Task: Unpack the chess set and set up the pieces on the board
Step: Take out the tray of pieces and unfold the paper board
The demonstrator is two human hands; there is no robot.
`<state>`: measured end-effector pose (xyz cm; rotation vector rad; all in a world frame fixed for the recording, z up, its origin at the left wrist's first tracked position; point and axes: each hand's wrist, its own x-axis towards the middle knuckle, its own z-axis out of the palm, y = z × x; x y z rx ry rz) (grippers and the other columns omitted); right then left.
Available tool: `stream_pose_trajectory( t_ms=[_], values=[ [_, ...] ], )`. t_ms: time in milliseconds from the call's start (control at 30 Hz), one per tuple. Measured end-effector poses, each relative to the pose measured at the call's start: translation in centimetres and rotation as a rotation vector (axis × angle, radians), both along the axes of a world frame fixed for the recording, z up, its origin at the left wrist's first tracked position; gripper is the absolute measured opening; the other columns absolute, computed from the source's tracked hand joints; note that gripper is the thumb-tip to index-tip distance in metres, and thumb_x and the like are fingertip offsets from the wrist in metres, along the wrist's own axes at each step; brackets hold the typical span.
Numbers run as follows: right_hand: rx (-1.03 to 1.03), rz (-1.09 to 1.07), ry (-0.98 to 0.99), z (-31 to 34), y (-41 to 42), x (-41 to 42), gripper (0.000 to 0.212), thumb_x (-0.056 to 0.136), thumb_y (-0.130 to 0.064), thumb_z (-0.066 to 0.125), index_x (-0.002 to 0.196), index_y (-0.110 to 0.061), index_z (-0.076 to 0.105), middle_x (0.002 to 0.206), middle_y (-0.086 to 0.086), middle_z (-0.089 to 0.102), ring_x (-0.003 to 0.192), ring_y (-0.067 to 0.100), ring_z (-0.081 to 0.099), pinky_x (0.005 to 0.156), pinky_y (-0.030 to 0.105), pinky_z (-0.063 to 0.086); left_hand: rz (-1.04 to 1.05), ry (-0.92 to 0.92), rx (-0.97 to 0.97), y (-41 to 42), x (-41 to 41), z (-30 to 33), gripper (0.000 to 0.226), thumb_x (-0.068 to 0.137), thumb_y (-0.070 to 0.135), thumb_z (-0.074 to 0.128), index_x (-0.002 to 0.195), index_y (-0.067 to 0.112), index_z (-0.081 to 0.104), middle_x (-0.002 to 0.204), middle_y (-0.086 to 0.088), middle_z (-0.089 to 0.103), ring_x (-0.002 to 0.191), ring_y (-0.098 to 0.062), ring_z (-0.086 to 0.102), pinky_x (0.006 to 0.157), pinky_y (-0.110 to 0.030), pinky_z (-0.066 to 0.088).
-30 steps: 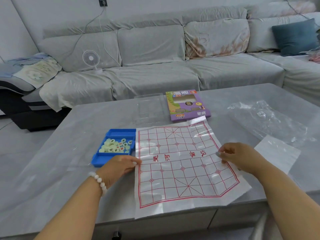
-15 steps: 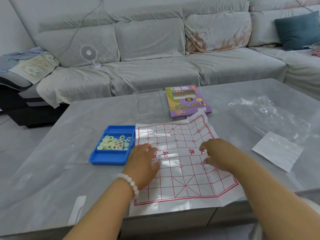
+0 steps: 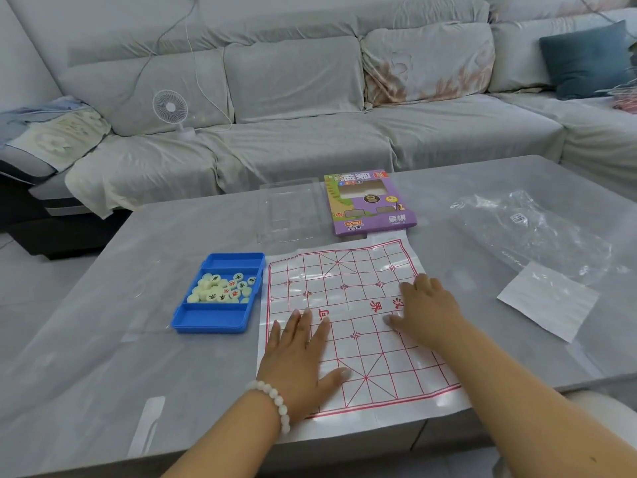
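A thin white board sheet with a red grid (image 3: 348, 270) lies flat on the grey table (image 3: 103, 305), its near edge at the table's front. My left hand (image 3: 300, 357) presses flat on the sheet's left half, fingers straight. My right hand (image 3: 427, 312) rests palm down on the right half, fingers spread. Left of the sheet stands a blue tray (image 3: 213, 319) with several pale round chess pieces (image 3: 220, 288) heaped in its middle compartment. No piece stands on the sheet.
A purple game box (image 3: 368, 205) and a clear plastic lid (image 3: 289, 212) lie behind the sheet. Crumpled clear wrap (image 3: 537, 232) and a white paper slip (image 3: 548, 301) lie at the right. A grey sofa (image 3: 310, 108) with a small fan (image 3: 170, 108) runs behind the table.
Both hands have moved from the sheet's side edges inward onto its surface and now lie flat on it. The sheet looks smoother.
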<state>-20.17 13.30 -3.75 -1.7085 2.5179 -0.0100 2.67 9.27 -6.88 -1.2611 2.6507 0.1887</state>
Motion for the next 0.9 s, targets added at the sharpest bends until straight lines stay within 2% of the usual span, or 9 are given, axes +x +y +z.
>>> stream_pose_trajectory(
  t_ms=[100, 167, 233, 433, 533, 567, 700, 800, 900],
  values=[
    [-0.102, 0.111, -0.095, -0.8, -2.0, 1.7, 0.074, 0.088, -0.063, 0.040, 0.147, -0.022, 0.023, 0.155, 0.004, 0.018, 0.143, 0.025, 0.017, 0.114, 0.040, 0.022, 0.007, -0.007, 0.008, 0.1, 0.0, 0.2, 0.082, 0.081, 0.077, 0.013, 0.145, 0.036, -0.019, 0.153, 0.004, -0.028, 0.140, -0.021, -0.027, 0.117, -0.048, -0.006],
    [-0.082, 0.144, -0.134, -1.7, -3.1, 1.7, 0.073, 0.090, -0.064, 0.032, 0.150, -0.026, 0.013, 0.159, 0.001, 0.006, 0.146, 0.022, 0.004, 0.117, 0.040, 0.010, 0.009, -0.007, 0.012, 0.2, -0.1, 0.3, 0.083, 0.081, 0.078, 0.013, 0.145, 0.036, -0.018, 0.153, 0.004, -0.027, 0.140, -0.020, -0.027, 0.117, -0.048, -0.006],
    [-0.060, 0.098, -0.132, -2.7, -3.8, 0.5, 0.072, 0.091, -0.064, 0.024, 0.150, -0.026, 0.010, 0.159, 0.002, 0.004, 0.147, 0.021, 0.000, 0.119, 0.040, 0.006, 0.010, -0.003, 0.020, 0.2, 0.0, 0.3, 0.083, 0.080, 0.078, 0.012, 0.145, 0.036, -0.018, 0.153, 0.005, -0.027, 0.140, -0.020, -0.027, 0.117, -0.048, -0.006],
    [-0.028, -0.033, -0.059, -2.8, -5.2, -1.3, 0.077, 0.091, -0.065, 0.015, 0.151, -0.017, 0.009, 0.159, 0.006, 0.005, 0.147, 0.022, 0.000, 0.119, 0.044, 0.006, 0.031, 0.017, 0.052, 0.1, 0.0, 0.5, 0.088, 0.074, 0.082, 0.008, 0.146, 0.037, -0.016, 0.153, 0.006, -0.025, 0.140, -0.019, -0.027, 0.116, -0.048, -0.007],
    [-0.061, 0.056, -0.058, -2.2, -6.4, 0.9, 0.078, 0.091, -0.066, 0.016, 0.151, -0.018, 0.005, 0.159, 0.004, 0.000, 0.147, 0.020, -0.005, 0.120, 0.041, 0.000, 0.064, 0.074, 0.080, -0.1, -0.3, 1.2, 0.095, 0.063, 0.082, -0.003, 0.146, 0.038, -0.010, 0.155, 0.008, -0.021, 0.142, -0.017, -0.023, 0.117, -0.045, -0.009],
    [-0.069, 0.097, -0.069, -2.1, -6.8, 1.8, 0.077, 0.091, -0.065, 0.017, 0.151, -0.019, 0.005, 0.159, 0.003, 0.000, 0.147, 0.019, -0.006, 0.120, 0.040, -0.001, 0.093, 0.100, 0.072, -0.4, -0.2, 1.4, 0.093, 0.064, 0.081, -0.003, 0.147, 0.038, -0.007, 0.156, 0.008, -0.018, 0.142, -0.016, -0.020, 0.116, -0.044, -0.010],
    [-0.088, 0.222, -0.106, -1.7, -8.4, 4.8, 0.074, 0.091, -0.065, 0.021, 0.151, -0.023, 0.007, 0.159, 0.001, 0.003, 0.147, 0.018, -0.003, 0.119, 0.040, 0.001, 0.313, 0.194, -0.077, -3.0, 1.4, 2.3, 0.074, 0.087, 0.068, 0.025, 0.148, 0.031, 0.005, 0.158, 0.005, -0.008, 0.144, -0.018, -0.013, 0.118, -0.044, -0.005],
    [-0.103, 0.297, -0.105, -1.5, -9.8, 6.2, 0.073, 0.091, -0.064, 0.023, 0.151, -0.024, 0.010, 0.159, 0.001, 0.007, 0.147, 0.019, 0.002, 0.119, 0.040, 0.005, 0.549, 0.215, -0.178, -5.7, 3.6, 2.6, 0.080, 0.085, 0.068, 0.034, 0.148, 0.027, 0.007, 0.158, -0.003, -0.001, 0.145, -0.024, -0.005, 0.118, -0.048, 0.003],
    [-0.091, 0.336, -0.112, -1.8, -11.2, 7.3, 0.071, 0.091, -0.065, 0.025, 0.150, -0.028, 0.011, 0.159, 0.000, 0.009, 0.147, 0.020, 0.005, 0.119, 0.042, 0.008, 0.635, 0.183, -0.194, -7.6, 5.6, 2.2, 0.082, 0.082, 0.072, 0.034, 0.148, 0.029, 0.010, 0.156, -0.006, 0.007, 0.144, -0.030, 0.001, 0.117, -0.051, 0.005]
  ],
)
